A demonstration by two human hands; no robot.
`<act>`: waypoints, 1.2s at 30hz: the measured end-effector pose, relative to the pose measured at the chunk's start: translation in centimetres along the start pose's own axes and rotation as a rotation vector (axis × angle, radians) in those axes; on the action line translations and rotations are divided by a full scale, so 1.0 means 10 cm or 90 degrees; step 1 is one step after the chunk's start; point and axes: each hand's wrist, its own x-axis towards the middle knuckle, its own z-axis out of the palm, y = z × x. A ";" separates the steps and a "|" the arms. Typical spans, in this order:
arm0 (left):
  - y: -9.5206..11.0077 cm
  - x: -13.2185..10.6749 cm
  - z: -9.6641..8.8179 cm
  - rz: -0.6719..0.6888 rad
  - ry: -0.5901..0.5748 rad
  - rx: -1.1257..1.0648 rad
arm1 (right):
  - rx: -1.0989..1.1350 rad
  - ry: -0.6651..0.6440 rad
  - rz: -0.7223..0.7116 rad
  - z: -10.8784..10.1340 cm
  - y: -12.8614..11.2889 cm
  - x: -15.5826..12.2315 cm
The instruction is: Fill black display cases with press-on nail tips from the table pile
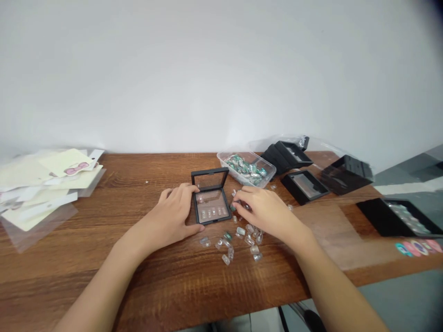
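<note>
An open black case (231,216) with a clear-windowed lid stands on the table. A row of several press-on nails (213,212) lies along its lower part, and one more sits at its upper left. My left hand (173,210) grips the case's left side, thumb at the near corner and fingers by the hinge. Just right of the case, my right hand (258,205) has its fingertips pinched together at a greenish press-on nail (233,207); the fingers partly hide it. Loose clear and green press-on nails (249,240) are scattered below that hand.
A clear plastic tub (272,174) of green nails stands behind my right hand. Black cases (304,186) lie at the right, near a filled black box (372,216) and round stickers (418,247). Cream cards (34,221) and clear sleeves pile up at left. A wall rises behind.
</note>
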 end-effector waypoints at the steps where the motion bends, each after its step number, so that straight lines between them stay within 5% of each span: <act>1: 0.00 0.00 0.00 0.001 0.002 -0.001 | -0.014 0.002 -0.001 0.00 0.00 0.00; 8: 0.00 0.00 -0.02 -0.011 -0.006 -0.011 | -0.084 -0.042 -0.031 -0.01 0.01 -0.01; 16: 0.00 0.00 0.00 -0.009 0.000 -0.016 | 0.048 -0.055 -0.043 -0.15 0.04 -0.09; 26: -0.01 0.00 0.00 -0.010 0.001 -0.023 | 0.033 -0.039 -0.054 0.03 0.03 -0.03; 36: 0.01 -0.01 0.00 -0.004 -0.003 -0.017 | 0.018 -0.014 -0.056 -0.01 0.03 -0.02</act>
